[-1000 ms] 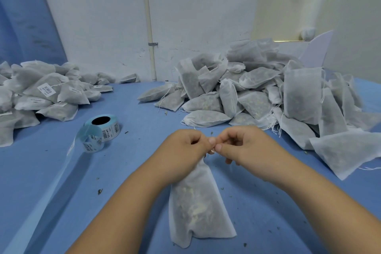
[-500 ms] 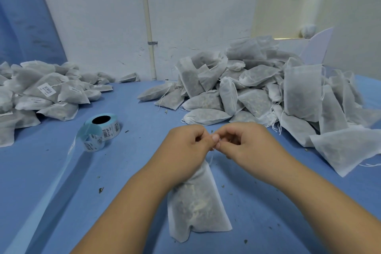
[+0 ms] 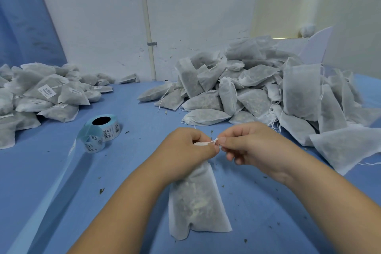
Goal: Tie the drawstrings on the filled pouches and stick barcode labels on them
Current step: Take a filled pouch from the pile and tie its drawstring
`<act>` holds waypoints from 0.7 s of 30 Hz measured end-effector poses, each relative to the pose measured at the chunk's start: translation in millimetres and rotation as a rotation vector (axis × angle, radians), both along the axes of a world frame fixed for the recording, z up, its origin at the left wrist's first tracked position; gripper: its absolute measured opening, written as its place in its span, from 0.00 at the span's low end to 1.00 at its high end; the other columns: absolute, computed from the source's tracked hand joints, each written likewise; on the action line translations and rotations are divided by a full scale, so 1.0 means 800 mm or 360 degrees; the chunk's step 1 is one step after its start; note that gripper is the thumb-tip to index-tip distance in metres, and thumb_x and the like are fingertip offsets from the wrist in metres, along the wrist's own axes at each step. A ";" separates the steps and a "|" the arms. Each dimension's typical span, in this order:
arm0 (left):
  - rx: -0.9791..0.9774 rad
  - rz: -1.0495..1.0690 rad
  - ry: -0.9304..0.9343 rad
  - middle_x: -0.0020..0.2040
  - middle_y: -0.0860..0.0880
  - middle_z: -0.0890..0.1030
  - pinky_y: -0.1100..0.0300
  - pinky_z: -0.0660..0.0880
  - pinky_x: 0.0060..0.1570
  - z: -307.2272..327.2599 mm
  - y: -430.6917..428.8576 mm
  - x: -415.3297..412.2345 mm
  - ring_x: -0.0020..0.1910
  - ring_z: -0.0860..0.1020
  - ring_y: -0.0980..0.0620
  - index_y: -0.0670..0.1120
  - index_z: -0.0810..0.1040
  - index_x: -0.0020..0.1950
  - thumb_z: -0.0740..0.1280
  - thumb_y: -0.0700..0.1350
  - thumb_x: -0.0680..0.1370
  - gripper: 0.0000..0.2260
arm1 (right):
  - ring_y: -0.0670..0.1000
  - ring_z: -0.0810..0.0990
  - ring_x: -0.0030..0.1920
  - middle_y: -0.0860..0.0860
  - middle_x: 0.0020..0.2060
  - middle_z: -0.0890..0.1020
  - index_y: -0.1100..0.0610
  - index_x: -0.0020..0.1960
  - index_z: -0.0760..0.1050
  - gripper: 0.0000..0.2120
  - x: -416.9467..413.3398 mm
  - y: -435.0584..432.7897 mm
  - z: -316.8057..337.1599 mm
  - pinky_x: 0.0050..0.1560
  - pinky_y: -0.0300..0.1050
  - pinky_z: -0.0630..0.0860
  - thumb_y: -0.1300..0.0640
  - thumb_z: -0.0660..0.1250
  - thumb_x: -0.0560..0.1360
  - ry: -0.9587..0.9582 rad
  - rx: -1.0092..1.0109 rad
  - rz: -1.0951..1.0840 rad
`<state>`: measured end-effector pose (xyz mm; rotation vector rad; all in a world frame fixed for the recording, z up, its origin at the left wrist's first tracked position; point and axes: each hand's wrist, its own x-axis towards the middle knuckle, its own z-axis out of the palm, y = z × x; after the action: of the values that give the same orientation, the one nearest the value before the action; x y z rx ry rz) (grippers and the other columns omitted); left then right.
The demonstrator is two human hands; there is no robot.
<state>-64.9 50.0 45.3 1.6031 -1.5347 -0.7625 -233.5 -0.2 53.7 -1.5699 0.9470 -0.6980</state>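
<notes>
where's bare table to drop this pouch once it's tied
Bare table runs between the label roll and the right pile, up to the wall. Near left, below the roll, is free except its liner tail. Crowded: the far-left labelled pile and the whole right side.

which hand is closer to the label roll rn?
Left. The left hand, gripping the pouch neck, is just right of the label roll, with a gap between. The right hand, pinching the drawstring, is farther right, beyond the left hand.
</notes>
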 end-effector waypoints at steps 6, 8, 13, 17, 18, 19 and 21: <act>0.0152 -0.0049 0.0217 0.21 0.60 0.67 0.73 0.61 0.22 0.004 0.004 0.002 0.20 0.65 0.62 0.50 0.84 0.39 0.73 0.51 0.74 0.07 | 0.45 0.75 0.29 0.49 0.31 0.80 0.56 0.36 0.84 0.09 0.002 -0.002 -0.001 0.31 0.38 0.70 0.61 0.70 0.74 -0.0136 0.0128 0.0032; 0.0194 -0.0036 0.0293 0.21 0.59 0.67 0.72 0.61 0.21 0.004 0.004 0.002 0.19 0.65 0.61 0.50 0.84 0.38 0.73 0.51 0.74 0.07 | 0.45 0.75 0.29 0.49 0.31 0.80 0.56 0.36 0.84 0.08 0.002 -0.002 -0.002 0.32 0.38 0.69 0.60 0.70 0.73 -0.0147 0.0111 0.0028; 0.0249 -0.0039 0.0497 0.30 0.55 0.77 0.70 0.69 0.30 0.000 0.001 0.001 0.30 0.73 0.59 0.51 0.85 0.37 0.75 0.50 0.72 0.06 | 0.45 0.75 0.29 0.49 0.32 0.81 0.57 0.38 0.85 0.06 0.003 -0.004 -0.005 0.31 0.38 0.69 0.60 0.71 0.72 -0.0193 0.0085 -0.0013; 0.0242 -0.0043 0.0598 0.32 0.56 0.80 0.72 0.71 0.32 -0.001 0.000 -0.001 0.32 0.76 0.62 0.48 0.86 0.42 0.75 0.49 0.72 0.05 | 0.45 0.75 0.29 0.50 0.34 0.82 0.59 0.41 0.85 0.04 0.003 -0.005 -0.006 0.32 0.39 0.70 0.59 0.72 0.71 -0.0185 0.0038 -0.0083; 0.0238 -0.0044 0.0603 0.32 0.57 0.80 0.71 0.71 0.33 -0.001 0.000 -0.002 0.31 0.76 0.62 0.49 0.86 0.41 0.75 0.49 0.72 0.04 | 0.45 0.75 0.29 0.50 0.34 0.82 0.58 0.41 0.85 0.04 0.002 -0.004 -0.006 0.33 0.39 0.70 0.59 0.72 0.71 -0.0171 0.0014 -0.0094; 0.0232 -0.0045 0.0597 0.32 0.57 0.80 0.70 0.71 0.34 -0.001 0.000 -0.002 0.32 0.76 0.62 0.50 0.86 0.40 0.75 0.50 0.72 0.04 | 0.45 0.75 0.29 0.49 0.34 0.82 0.57 0.41 0.85 0.03 0.002 -0.004 -0.006 0.33 0.39 0.71 0.59 0.72 0.71 -0.0143 -0.0024 -0.0109; 0.0211 -0.0048 0.0595 0.35 0.56 0.82 0.67 0.71 0.40 -0.001 0.000 -0.003 0.34 0.78 0.62 0.51 0.86 0.40 0.75 0.50 0.73 0.04 | 0.45 0.76 0.29 0.48 0.33 0.83 0.55 0.41 0.84 0.03 0.002 -0.002 -0.004 0.34 0.38 0.72 0.59 0.72 0.72 -0.0077 -0.0126 -0.0153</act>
<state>-67.1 50.4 44.2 1.4330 -1.2608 -1.1301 -232.1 -2.1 50.1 -1.5770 0.9739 -0.8463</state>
